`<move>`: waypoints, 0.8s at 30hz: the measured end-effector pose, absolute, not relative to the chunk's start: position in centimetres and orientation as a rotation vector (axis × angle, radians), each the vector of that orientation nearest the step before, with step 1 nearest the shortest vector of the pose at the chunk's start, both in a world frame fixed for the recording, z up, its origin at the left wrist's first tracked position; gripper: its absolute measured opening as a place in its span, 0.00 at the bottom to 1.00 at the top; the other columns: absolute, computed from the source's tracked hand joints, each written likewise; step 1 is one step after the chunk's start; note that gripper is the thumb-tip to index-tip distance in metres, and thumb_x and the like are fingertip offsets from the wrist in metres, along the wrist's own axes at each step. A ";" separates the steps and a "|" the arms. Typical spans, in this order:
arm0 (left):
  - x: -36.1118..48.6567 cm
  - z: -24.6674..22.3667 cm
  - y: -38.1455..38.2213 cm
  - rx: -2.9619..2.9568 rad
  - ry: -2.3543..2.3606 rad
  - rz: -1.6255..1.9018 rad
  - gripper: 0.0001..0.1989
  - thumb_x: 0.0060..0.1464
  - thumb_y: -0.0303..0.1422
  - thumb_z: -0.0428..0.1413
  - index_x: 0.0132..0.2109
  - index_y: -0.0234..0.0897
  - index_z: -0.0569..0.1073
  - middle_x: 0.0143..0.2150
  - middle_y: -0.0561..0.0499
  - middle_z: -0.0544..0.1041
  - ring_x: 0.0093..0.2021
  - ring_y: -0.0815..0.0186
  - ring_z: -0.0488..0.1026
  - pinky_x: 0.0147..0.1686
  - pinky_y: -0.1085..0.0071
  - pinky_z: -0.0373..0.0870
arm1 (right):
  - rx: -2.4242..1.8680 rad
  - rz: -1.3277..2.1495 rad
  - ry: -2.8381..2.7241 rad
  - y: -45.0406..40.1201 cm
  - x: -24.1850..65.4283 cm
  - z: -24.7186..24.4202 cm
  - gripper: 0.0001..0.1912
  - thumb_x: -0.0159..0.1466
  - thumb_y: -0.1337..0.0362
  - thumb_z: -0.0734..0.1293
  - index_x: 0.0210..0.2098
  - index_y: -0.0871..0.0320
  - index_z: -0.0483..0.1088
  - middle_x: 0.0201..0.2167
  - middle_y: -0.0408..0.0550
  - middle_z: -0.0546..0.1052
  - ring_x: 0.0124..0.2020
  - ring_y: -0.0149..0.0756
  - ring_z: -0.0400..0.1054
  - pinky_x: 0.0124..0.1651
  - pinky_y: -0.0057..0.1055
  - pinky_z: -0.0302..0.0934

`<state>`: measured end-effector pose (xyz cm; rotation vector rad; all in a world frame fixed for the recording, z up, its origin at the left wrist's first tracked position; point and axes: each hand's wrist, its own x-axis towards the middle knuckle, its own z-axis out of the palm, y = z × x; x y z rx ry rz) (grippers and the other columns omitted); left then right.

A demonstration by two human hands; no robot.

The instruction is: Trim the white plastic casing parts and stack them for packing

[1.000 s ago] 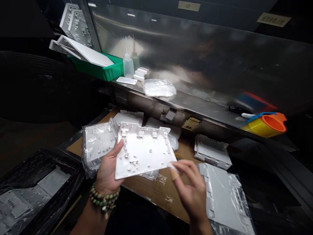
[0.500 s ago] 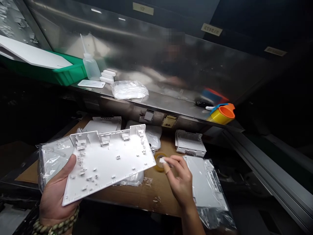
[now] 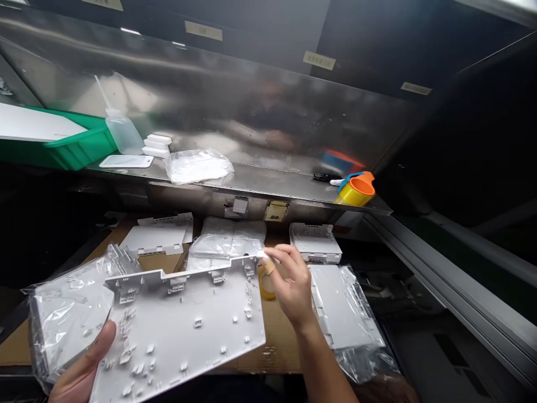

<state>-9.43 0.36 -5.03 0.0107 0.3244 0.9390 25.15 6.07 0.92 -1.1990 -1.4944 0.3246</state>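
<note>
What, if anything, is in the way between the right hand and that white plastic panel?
Only a small white piece, pinched by the right hand at the upper right corner of the white panel. Nothing else visible blocks it; the yellow tape roll lies beyond, on the cardboard.

The panel (image 3: 180, 330), white with clips and posts across its upturned face, slants through the lower middle, right end higher. A small white wad (image 3: 260, 254), partly hidden, is at its upper right corner, below frame centre.

Panel (image 3: 180, 324) — lower corner cut off; tape (image 3: 267, 295) — part-hidden
</note>
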 end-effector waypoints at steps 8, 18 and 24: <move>-7.7 -3.6 -0.4 0.003 0.602 0.984 0.42 0.63 0.36 0.52 0.72 0.69 0.34 0.65 0.65 0.68 0.70 0.47 0.55 0.65 0.41 0.67 | -1.233 0.341 -1.522 6.6 26.0 -0.9 0.09 0.71 0.62 0.68 0.48 0.51 0.79 0.44 0.47 0.76 0.47 0.36 0.72 0.50 0.33 0.68; -0.6 0.7 -0.7 0.351 0.943 1.093 0.43 0.59 0.30 0.64 0.72 0.67 0.54 0.70 0.54 0.68 0.71 0.50 0.60 0.70 0.49 0.56 | -1.059 0.424 -1.539 4.8 21.2 -0.2 0.08 0.70 0.65 0.69 0.47 0.53 0.79 0.41 0.49 0.78 0.44 0.38 0.74 0.44 0.35 0.73; 2.0 0.6 -1.4 0.674 1.026 1.179 0.27 0.61 0.38 0.62 0.66 0.56 0.71 0.76 0.59 0.59 0.77 0.56 0.46 0.75 0.63 0.36 | -0.928 0.338 -1.635 3.6 18.2 -0.3 0.14 0.67 0.73 0.69 0.50 0.52 0.77 0.42 0.49 0.77 0.44 0.38 0.74 0.47 0.37 0.72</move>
